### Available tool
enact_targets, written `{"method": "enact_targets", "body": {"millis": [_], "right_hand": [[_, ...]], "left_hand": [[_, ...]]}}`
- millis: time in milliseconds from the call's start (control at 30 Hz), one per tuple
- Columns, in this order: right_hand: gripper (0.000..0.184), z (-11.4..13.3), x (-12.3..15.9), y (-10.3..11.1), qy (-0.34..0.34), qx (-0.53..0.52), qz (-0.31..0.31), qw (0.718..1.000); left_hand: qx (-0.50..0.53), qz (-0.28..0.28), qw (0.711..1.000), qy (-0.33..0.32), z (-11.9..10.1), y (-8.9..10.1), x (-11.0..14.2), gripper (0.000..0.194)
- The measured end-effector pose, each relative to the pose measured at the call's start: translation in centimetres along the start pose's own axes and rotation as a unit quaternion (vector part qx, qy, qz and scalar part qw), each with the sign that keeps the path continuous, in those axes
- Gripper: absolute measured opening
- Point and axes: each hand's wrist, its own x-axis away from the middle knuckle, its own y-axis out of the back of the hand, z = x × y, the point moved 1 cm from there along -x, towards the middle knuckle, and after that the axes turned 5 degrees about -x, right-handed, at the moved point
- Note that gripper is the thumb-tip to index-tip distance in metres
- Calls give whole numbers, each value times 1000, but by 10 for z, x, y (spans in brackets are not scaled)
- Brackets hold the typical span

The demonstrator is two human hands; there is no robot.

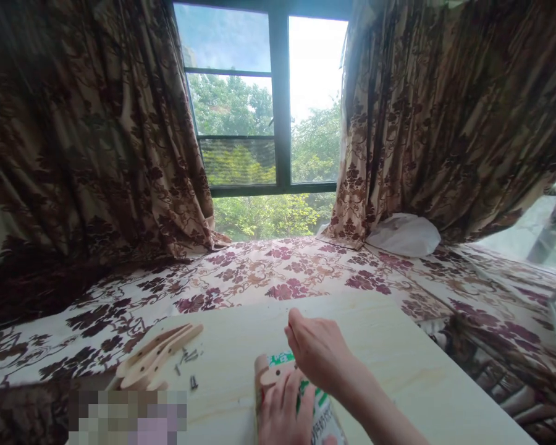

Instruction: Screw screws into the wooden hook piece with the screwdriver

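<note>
Near the table's front edge, my left hand presses its fingers over a light wooden piece with dark holes, holding it down. Beneath that piece lies a green and white printed package, partly covered by both hands. My right hand is closed in a fist just above the package's right side, fingers curled together. What it grips, if anything, is hidden from this angle. To the left, several dark screws are scattered beside a small stack of curved wooden pieces with holes.
The pale wood-grain tabletop stands against a floral-covered ledge. A white plastic bag rests on the ledge by the right curtain. Behind is a window. A blurred-out patch covers the lower left.
</note>
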Motion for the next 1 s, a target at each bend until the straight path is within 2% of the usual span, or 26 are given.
{"method": "enact_targets", "body": {"millis": [133,267,367,433,533,633,767,833,867,1000], "right_hand": [[13,-3,3,6,31,11,12,999],[14,-8,4,11,74,14,19,997],[15,-11,4,10,95,18,27,995],[16,-12,4,8,107,19,32,994],[16,-14,4,6,119,16,38,992],[16,-15,2,6,121,15,48,991],[15,-16,0,7,116,21,70,991],[14,-17,1,6,110,25,78,991],[13,-18,2,5,107,25,79,991],[14,-20,3,0,100,16,60,993]], "left_hand": [[27,42,999,11,-3,5,3,48],[59,86,993,46,-8,19,-1,62],[68,126,988,59,-9,36,-8,61],[66,155,985,26,-7,47,-13,61],[40,166,985,11,-5,59,-17,59],[28,165,986,19,-7,63,-17,58],[59,129,989,40,-13,48,-8,54],[74,44,994,67,-15,34,0,48],[78,22,994,67,-16,25,3,49],[67,-23,996,63,-19,-4,10,48]]}}
